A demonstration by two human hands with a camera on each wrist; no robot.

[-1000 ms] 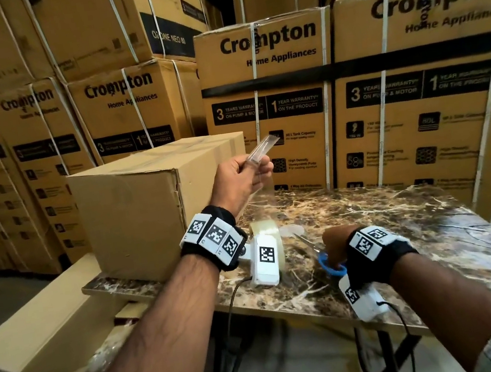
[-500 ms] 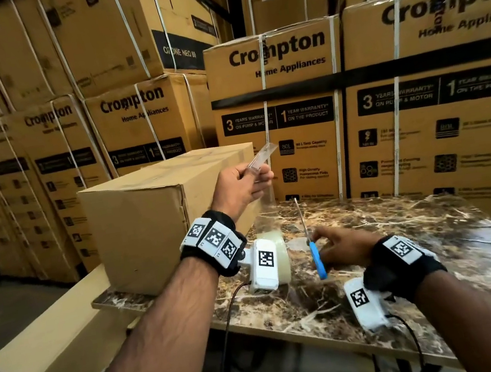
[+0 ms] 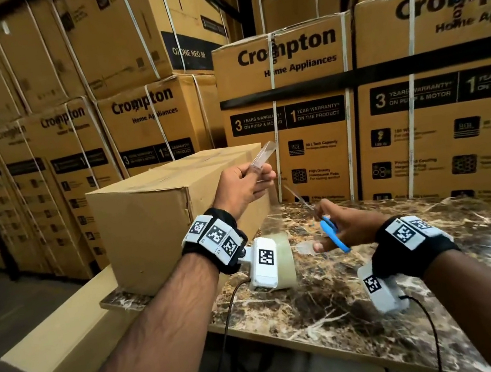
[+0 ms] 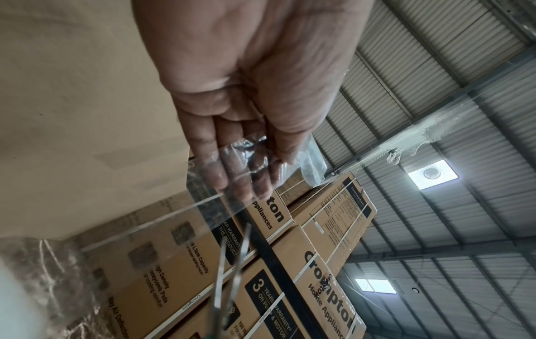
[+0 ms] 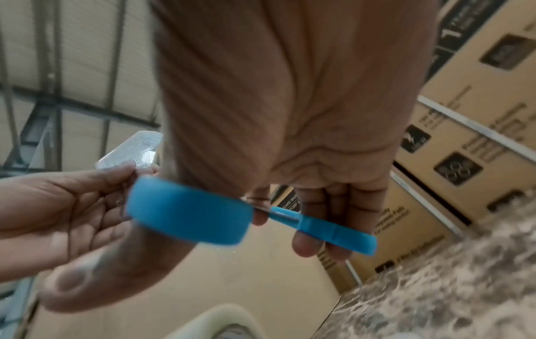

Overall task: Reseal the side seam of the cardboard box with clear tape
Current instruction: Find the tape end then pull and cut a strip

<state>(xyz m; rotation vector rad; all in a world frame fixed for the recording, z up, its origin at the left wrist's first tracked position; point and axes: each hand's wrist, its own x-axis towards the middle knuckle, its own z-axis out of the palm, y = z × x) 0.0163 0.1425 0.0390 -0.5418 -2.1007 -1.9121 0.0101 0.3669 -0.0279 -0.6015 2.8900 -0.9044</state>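
Left hand (image 3: 245, 185) was raised beside the box's right end, thumb and fingers pinching the free end of a strip of clear tape (image 3: 261, 158); the strip ran down from the pinch to the tape roll (image 3: 282, 261), which stood on edge on the marble-patterned table (image 3: 441, 268) behind the left wrist camera. In the left wrist view the fingertips (image 4: 232, 179) showed through the film.

Right hand (image 3: 344, 228) gripped the blue-handled scissors (image 3: 332, 233), thumb through one loop and fingers curled round the other handle, blades parted and aimed up-left at the stretched strip. Half a second ago these scissors stood nearly upright just above the table; they had since tilted and lifted, their tips now near the tape below the left hand. One second ago the right hand lay low on the table over the handles. The left hand's pinch had not changed across the three moments.

Plain cardboard box (image 3: 159, 217) sat on the table's left end, its corner seam (image 3: 189, 207) facing the camera, no hand touching it. Printed Crompton cartons (image 3: 290, 109) were stacked behind, strapped with white bands.
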